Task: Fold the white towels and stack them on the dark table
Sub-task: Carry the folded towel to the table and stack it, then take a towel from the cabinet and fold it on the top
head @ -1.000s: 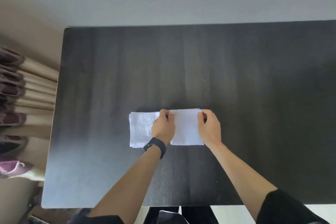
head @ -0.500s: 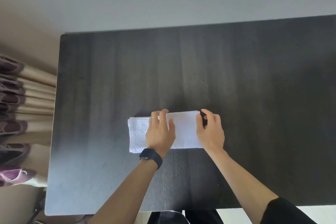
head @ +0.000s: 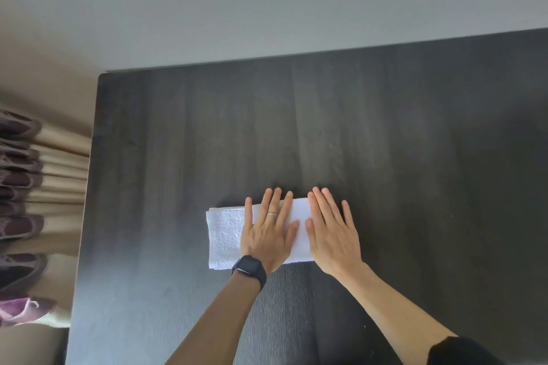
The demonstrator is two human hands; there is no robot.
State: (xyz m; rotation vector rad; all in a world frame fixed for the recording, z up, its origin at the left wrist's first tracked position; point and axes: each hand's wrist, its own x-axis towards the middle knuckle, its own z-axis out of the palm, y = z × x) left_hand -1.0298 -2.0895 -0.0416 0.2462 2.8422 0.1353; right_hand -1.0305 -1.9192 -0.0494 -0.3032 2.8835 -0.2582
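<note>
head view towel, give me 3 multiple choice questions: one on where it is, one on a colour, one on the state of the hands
1. Where does the white towel lie?
A. flat on the dark table
B. on the floor by the curtain
C. draped over a chair

2. What colour is the watch on the left wrist?
A. white
B. black
C. red

3. How do the left hand and right hand meet the towel?
A. both flat on it, fingers straight
B. both lifting it by its corners
C. one in a fist, one off the table

Answers:
1 A, the folded towel rests on the dark wood under both hands.
2 B, the band and face are black.
3 A, both palms lie down with the fingers spread out straight.
</note>
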